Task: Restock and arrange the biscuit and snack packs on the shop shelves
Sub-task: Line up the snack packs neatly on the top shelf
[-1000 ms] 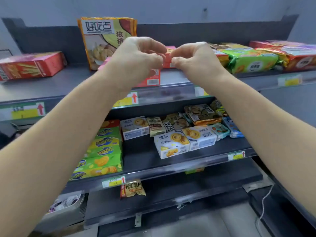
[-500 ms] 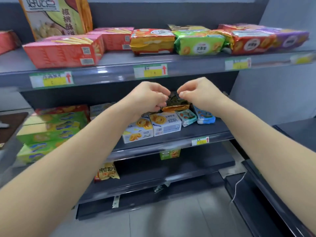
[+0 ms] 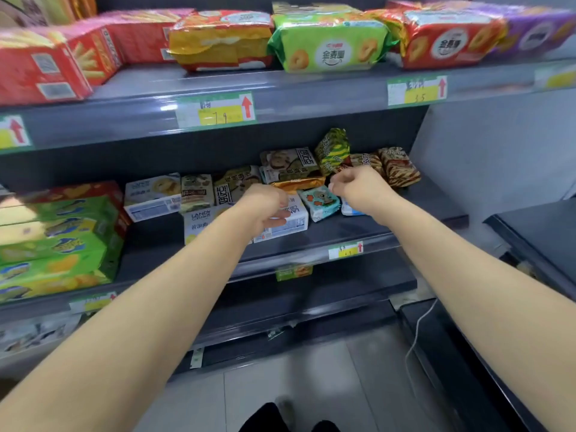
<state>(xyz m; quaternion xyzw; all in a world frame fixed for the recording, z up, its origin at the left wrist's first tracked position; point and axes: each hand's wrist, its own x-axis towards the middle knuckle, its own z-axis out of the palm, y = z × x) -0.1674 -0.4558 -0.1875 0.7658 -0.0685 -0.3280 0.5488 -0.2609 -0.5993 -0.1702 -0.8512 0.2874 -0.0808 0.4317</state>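
1. Your left hand [image 3: 265,210] reaches palm-down over the white biscuit box [image 3: 296,219] on the middle shelf [image 3: 336,229], fingers loosely curled; I cannot tell whether they grip it.
2. Your right hand [image 3: 358,190] hangs just beside the teal snack pack [image 3: 321,202], fingers curled in; any hold is hidden.

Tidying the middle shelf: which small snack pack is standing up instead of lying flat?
The green-and-yellow pack at the back, behind the right hand; the others lie flat.

green pack [image 3: 330,48]: glossy plastic film | shelf [image 3: 358,226]: matt dark metal
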